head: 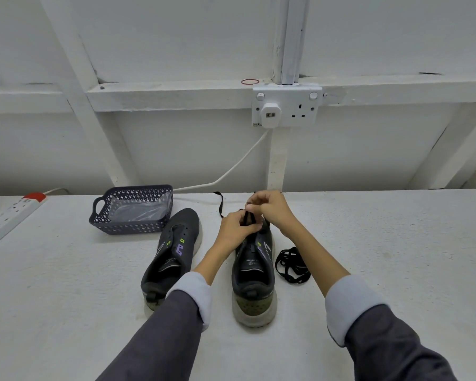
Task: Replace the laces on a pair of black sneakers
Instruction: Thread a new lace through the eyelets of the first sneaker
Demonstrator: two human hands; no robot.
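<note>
Black lace (248, 217): is being held taut above the front eyelets of the right-hand sneaker, with both hands clamping it; one loose end (219, 204) is trailing over the table toward the wall
Right fingers (254, 202): are bunching together, thumb and fingertips pinching the black lace from above
Left fingers (252, 229): are closing on the same lace lower down, just over the shoe's upper, with the thumb pressing in against them
Right hand (271, 211): is hovering over the toe end of the shoe, just above and beyond the left hand
Left hand (235, 231): is reaching in from the left, sitting low against the shoe's front
Right-hand sneaker (254, 279): is standing upright on its pale sole between the two forearms, heel toward the person and toe toward the wall; the hands are hiding its front eyelets
Left-hand sneaker (173, 251): is lying just beside it, leaning slightly, with green eyelets and a purple mark showing; the left sleeve is covering part of its heel
Second lace (291, 266): is lying in a loose black coil just right of the right-hand sneaker
Sleeves (173, 325): are showing dark grey with pale cuffs
Table (396, 243): is carrying all of this on a white top
Basket (127, 229): is standing near the left-hand sneaker's toe, dark and perforated, with clear plastic (142, 210) lying inside
Power strip (11, 215): is lying at the table's far left edge
Wall socket (286, 105): is holding a white plug (270, 115), its cable (239, 163) hanging down to the table's back edge
</note>
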